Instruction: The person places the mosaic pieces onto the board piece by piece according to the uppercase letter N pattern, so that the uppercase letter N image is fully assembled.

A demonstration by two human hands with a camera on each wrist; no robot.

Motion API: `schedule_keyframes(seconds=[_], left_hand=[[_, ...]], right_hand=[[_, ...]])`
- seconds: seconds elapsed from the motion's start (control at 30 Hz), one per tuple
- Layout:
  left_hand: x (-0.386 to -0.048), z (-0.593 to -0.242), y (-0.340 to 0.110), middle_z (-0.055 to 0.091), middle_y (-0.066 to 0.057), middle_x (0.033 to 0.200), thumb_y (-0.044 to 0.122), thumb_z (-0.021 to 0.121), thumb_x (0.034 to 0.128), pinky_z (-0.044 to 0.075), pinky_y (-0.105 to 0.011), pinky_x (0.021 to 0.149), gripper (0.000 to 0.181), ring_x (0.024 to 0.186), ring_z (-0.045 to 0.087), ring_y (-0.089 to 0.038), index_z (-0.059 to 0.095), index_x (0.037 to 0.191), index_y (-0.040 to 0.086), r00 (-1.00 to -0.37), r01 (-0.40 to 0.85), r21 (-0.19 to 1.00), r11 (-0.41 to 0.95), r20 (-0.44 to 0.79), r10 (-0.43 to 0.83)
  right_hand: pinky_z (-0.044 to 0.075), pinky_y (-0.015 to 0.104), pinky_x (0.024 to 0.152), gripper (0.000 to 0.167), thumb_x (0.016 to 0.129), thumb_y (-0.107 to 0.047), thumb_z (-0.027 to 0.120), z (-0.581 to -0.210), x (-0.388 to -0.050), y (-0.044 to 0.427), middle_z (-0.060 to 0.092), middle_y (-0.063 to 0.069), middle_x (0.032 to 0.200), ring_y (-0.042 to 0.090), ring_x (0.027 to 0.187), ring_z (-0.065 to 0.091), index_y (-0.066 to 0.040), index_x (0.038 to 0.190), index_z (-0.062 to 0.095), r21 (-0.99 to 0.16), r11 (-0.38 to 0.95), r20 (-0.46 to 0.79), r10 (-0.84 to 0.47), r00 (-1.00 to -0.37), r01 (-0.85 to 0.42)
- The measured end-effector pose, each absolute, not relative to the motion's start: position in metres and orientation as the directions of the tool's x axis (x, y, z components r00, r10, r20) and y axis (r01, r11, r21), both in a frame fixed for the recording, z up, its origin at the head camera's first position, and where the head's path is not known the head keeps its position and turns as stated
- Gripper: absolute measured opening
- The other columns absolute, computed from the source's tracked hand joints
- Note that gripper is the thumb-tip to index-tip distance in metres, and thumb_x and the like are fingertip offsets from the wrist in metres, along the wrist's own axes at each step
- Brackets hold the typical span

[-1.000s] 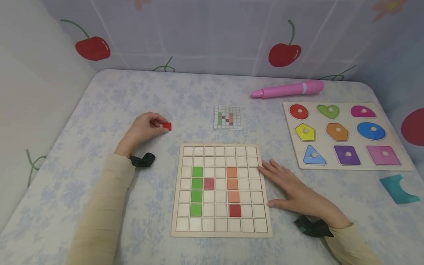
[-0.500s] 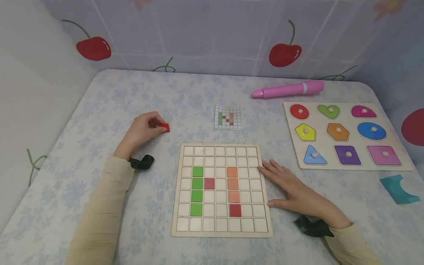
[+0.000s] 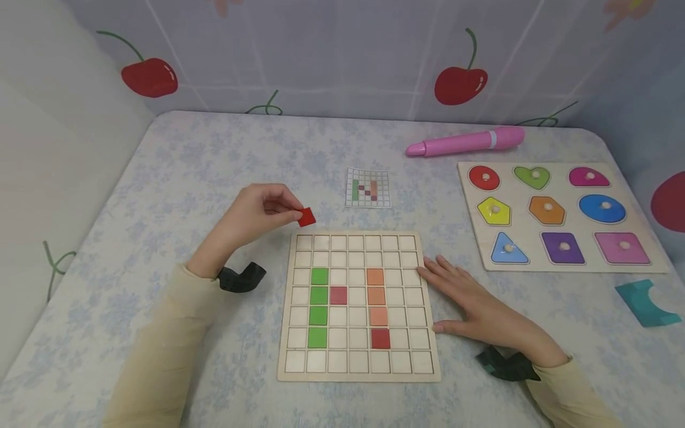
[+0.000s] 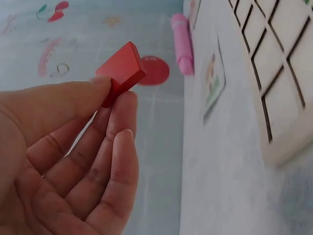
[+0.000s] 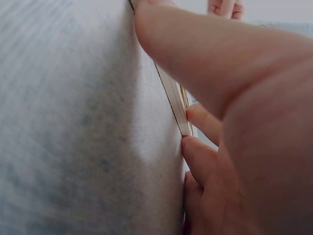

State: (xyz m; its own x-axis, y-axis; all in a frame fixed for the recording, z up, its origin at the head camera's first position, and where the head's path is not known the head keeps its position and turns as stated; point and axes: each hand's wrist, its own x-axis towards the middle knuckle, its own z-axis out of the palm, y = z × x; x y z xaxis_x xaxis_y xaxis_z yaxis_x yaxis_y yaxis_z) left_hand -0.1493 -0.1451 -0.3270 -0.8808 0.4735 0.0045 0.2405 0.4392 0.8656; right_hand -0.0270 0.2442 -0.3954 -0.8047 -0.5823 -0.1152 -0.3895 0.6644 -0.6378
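Observation:
Between thumb and fingertips, my left hand (image 3: pixel 255 213) pinches a flat red square tile (image 3: pixel 306 217) just beyond the far left corner of the wooden grid board (image 3: pixel 358 377). The left wrist view shows the tile (image 4: pixel 124 68) held up at a tilt, off the table. In the board's cells lie a column of green tiles (image 3: pixel 318 295), a column of orange tiles (image 3: pixel 377 295) with a dark red tile (image 3: pixel 380 338) below it, and one pinkish-red tile (image 3: pixel 338 295). My right hand (image 3: pixel 476 303) rests with extended fingers against the board's right edge; the right wrist view shows thumb and fingertips touching that edge.
A small printed grid card (image 3: pixel 368 188) lies beyond the board. To the right sits a knobbed shape puzzle (image 3: pixel 578 220), with a pink pen-shaped object (image 3: pixel 465 142) behind it and a teal curved piece (image 3: pixel 644 303) in front. A wall stands along the table's far edge.
My left hand has carried the red tile off the table, rightward towards the board's far left corner, and the tile has turned. The right hand and the board stay put.

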Motion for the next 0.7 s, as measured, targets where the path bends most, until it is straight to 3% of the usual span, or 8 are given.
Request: schedule_keyframes(seconds=[0.37,0.7], left_hand=[[-0.095,-0.344,-0.086,0.064,0.007,0.080,0.003,0.071,0.0820,0.051,-0.024,0.069,0.010,0.072,0.062,-0.005,0.068,0.082,0.012,-0.691,0.322,0.853,0.410,-0.084,0.718],[-0.070,-0.361,-0.072,0.061,0.011,0.069,0.002,0.073,0.0797,0.049,-0.023,0.063,0.015,0.064,0.058,-0.003,0.065,0.076,0.014,-0.680,0.324,0.828,0.458,-0.132,0.721]], right_hand=[[0.005,0.055,0.106,0.088,0.080,-0.046,0.070,-0.395,-0.027,0.244,0.013,0.005,0.154,0.028,0.140,0.002,-0.022,0.150,0.023,-0.644,0.668,-0.134,-0.580,-0.804,-0.374],[0.007,0.058,0.105,0.088,0.079,-0.049,0.069,-0.393,-0.028,0.244,0.013,0.003,0.154,0.027,0.140,0.002,-0.023,0.150,0.023,-0.640,0.683,-0.159,-0.566,-0.809,-0.352]])
